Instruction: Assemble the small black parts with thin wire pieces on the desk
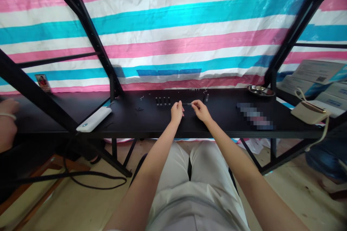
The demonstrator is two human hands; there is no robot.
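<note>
Your left hand and right hand pinch a slim dark rod between them, seemingly mid-work; four dark cylinders at ten o'clock look finished, and white pieces at twelve probably remain.

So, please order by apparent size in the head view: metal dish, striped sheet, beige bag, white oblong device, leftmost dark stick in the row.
1. Striped sheet
2. Beige bag and white oblong device: too alike to rank
3. Metal dish
4. Leftmost dark stick
</note>
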